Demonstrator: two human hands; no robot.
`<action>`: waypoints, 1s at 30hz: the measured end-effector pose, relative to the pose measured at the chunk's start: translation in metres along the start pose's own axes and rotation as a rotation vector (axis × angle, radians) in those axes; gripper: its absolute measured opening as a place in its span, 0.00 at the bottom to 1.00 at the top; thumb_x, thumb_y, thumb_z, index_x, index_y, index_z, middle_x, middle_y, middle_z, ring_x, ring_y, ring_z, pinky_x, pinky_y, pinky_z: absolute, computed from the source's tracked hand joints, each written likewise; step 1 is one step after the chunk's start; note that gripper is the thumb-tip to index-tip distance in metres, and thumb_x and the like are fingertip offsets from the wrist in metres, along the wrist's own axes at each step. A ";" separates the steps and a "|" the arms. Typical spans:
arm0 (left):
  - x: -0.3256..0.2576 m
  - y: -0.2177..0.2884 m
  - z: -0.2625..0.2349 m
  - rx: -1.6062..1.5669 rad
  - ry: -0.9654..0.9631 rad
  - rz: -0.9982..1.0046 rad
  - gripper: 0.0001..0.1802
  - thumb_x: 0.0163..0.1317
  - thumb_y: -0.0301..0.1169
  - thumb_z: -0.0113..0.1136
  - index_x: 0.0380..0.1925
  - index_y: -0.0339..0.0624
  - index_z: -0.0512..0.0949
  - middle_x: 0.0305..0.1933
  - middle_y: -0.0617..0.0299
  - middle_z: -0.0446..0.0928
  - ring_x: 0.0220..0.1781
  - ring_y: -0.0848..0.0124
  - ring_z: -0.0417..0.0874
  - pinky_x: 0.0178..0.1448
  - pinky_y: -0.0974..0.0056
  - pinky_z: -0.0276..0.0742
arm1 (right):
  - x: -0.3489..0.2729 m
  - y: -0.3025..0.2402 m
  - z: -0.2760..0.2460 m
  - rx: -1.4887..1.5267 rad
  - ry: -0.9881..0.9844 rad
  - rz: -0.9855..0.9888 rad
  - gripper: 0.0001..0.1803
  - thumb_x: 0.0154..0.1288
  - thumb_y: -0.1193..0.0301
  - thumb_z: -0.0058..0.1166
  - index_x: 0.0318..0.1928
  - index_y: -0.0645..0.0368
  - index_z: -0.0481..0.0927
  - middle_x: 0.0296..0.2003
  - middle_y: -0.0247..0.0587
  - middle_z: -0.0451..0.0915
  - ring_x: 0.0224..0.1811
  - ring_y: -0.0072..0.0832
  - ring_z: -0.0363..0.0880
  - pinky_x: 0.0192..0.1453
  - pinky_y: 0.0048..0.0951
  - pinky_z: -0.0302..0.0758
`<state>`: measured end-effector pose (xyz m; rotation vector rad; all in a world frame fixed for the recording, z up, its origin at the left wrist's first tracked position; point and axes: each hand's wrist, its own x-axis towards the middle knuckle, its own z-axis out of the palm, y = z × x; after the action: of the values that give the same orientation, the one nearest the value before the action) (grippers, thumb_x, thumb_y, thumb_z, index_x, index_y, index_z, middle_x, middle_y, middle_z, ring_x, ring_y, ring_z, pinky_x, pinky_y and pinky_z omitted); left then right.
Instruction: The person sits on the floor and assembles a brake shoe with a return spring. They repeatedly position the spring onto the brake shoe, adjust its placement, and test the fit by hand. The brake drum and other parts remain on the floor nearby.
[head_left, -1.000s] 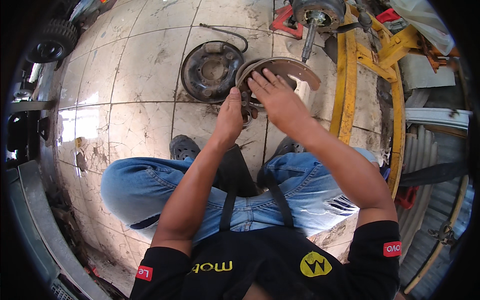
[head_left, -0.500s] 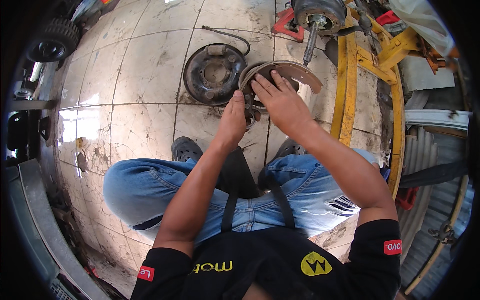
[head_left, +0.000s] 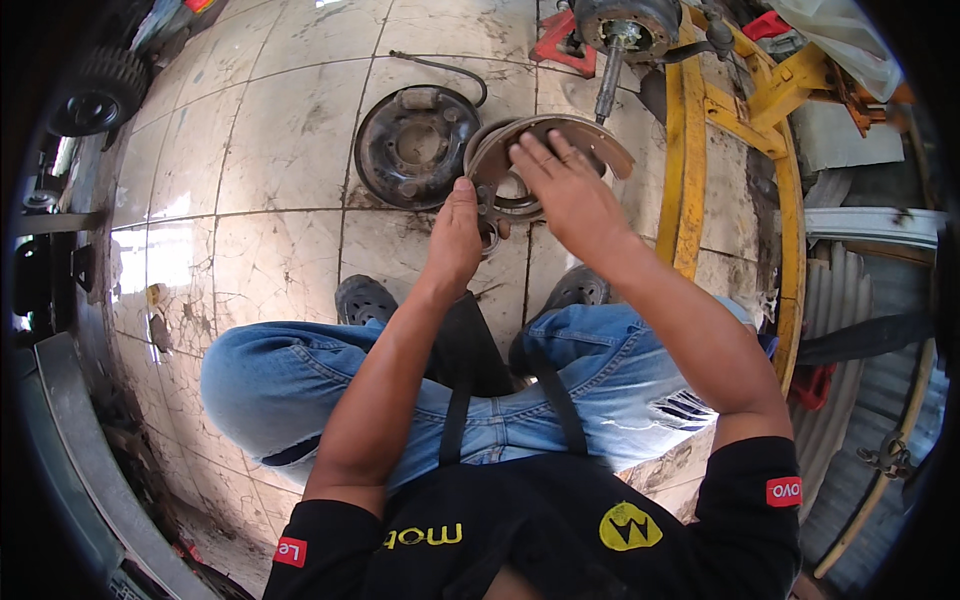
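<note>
well, fingers (head_left: 538,156) on brake shoe (head_left: 592,138)

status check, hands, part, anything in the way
Left hand gripping curved brown piece at its left end; right hand open, fingers apparently on its inner side. Round black plate lies left; nothing visibly blocking hands.

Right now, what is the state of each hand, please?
Left hand: closed, holding the curved brown metal brake shoe.
Right hand: open, over the same brake shoe; contact cannot be told.

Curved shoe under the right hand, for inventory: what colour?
The curved shoe is brownish, clearest in the head view.
</note>
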<state>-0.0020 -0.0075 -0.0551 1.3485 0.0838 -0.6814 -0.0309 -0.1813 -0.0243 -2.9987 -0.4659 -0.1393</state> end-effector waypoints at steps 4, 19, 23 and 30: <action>0.003 -0.002 0.001 0.013 -0.013 0.063 0.32 0.76 0.57 0.28 0.50 0.44 0.75 0.26 0.65 0.77 0.24 0.80 0.69 0.27 0.72 0.63 | -0.001 -0.005 -0.002 0.019 -0.018 -0.031 0.29 0.63 0.76 0.45 0.67 0.58 0.68 0.69 0.45 0.65 0.71 0.51 0.62 0.72 0.49 0.62; 0.001 0.001 0.000 0.004 -0.002 0.023 0.31 0.77 0.55 0.29 0.50 0.43 0.75 0.26 0.66 0.77 0.24 0.81 0.68 0.28 0.72 0.63 | 0.002 0.001 0.000 -0.012 0.004 0.006 0.29 0.62 0.76 0.48 0.65 0.51 0.71 0.68 0.40 0.68 0.71 0.44 0.63 0.73 0.47 0.61; -0.002 0.004 0.002 -0.002 0.022 0.003 0.29 0.78 0.52 0.29 0.49 0.42 0.75 0.26 0.67 0.77 0.24 0.82 0.68 0.28 0.72 0.62 | 0.002 0.006 -0.003 0.032 0.004 -0.089 0.29 0.61 0.77 0.48 0.66 0.54 0.70 0.68 0.44 0.68 0.71 0.46 0.63 0.73 0.48 0.61; -0.003 0.006 0.002 -0.026 0.022 0.008 0.29 0.79 0.50 0.29 0.48 0.38 0.75 0.29 0.65 0.77 0.26 0.80 0.70 0.30 0.71 0.66 | 0.003 -0.003 -0.005 0.131 -0.039 -0.108 0.29 0.61 0.77 0.48 0.65 0.56 0.70 0.68 0.45 0.67 0.72 0.47 0.61 0.72 0.48 0.61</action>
<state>-0.0015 -0.0074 -0.0480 1.3311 0.1046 -0.6568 -0.0296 -0.1786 -0.0187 -2.8536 -0.6160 -0.0564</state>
